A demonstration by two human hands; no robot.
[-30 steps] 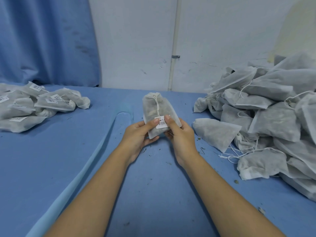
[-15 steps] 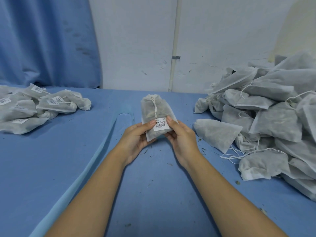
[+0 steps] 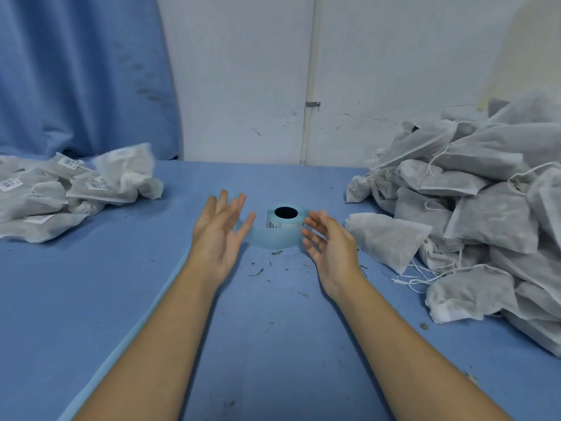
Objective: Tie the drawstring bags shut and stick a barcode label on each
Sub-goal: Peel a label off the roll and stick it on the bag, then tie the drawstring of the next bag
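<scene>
Label roll (image 3: 285,220) stood on end at frame centre on the blue table (image 3: 91,299), core hole facing up, with its pale blue backing strip (image 3: 267,240) curling toward lower left. The print was too small to read. Left hand (image 3: 220,230) and right hand (image 3: 329,247) flanked it, fingers spread, holding nothing. Barcoded bags (image 3: 45,196) were piled at left and unlabelled bags (image 3: 485,208) at right.

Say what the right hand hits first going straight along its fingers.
Probably the label roll: the right hand, open, points its fingers at the roll's side, almost touching; depth unclear.
</scene>
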